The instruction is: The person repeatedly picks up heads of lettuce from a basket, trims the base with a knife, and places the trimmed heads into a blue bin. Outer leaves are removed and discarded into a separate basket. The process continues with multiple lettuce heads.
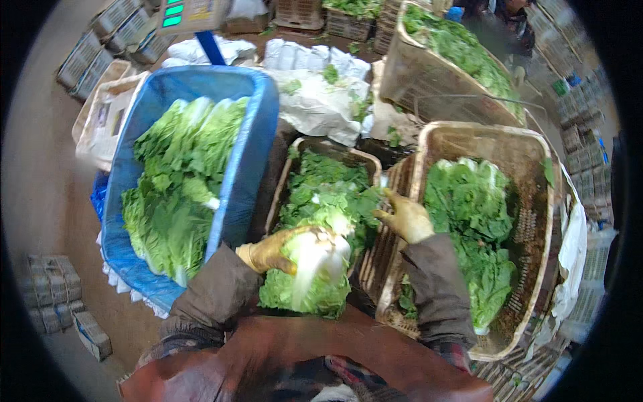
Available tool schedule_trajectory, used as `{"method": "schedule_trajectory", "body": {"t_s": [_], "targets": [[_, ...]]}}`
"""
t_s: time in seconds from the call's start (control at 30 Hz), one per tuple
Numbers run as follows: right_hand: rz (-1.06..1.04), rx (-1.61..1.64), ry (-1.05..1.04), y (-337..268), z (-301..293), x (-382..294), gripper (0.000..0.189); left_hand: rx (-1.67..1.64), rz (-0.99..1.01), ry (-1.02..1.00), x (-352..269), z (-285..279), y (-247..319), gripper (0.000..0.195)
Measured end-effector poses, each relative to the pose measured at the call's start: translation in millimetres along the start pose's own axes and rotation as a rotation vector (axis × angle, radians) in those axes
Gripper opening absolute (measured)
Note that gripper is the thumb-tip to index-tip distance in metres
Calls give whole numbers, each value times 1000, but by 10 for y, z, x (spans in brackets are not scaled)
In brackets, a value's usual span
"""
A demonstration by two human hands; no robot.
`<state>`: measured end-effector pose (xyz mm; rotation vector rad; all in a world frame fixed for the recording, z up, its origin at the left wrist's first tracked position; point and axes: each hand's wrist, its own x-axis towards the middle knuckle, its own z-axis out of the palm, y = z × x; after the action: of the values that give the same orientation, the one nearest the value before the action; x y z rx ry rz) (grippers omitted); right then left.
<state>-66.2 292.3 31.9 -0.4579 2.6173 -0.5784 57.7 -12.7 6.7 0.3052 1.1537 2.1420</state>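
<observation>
My left hand (271, 251), in a yellowish glove, grips a leafy cabbage head (321, 256) in front of my apron. The pale cut base of the head faces up, and a white stalk hangs blurred down its front. My right hand (407, 217), also gloved, is over the side of the right-hand crate, thumb and fingers apart, with nothing plainly visible in it. Below and beyond the cabbage, a middle crate (374, 160) holds loose green leaves (326, 176).
To the left, a bin lined with blue plastic (261, 110) holds leafy heads (191, 151). At right, a dirty plastic crate (540, 211) contains more heads (467, 201). Behind are white sacks (316, 60), a large crate of greens (412, 75) and a scale display (191, 15). A person (502, 25) is at far right.
</observation>
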Motion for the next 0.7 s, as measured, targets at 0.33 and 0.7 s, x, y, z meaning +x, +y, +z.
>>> {"method": "schedule_trajectory", "body": {"t_s": [0.33,0.7], "targets": [[-762,-305,-125,-1025,-16,-881,20,-90,-53,214,-492,410,-257,88],[137,406,-365,231,82,-1117,38,-105,-124,62,-212,529,-595,112]]}}
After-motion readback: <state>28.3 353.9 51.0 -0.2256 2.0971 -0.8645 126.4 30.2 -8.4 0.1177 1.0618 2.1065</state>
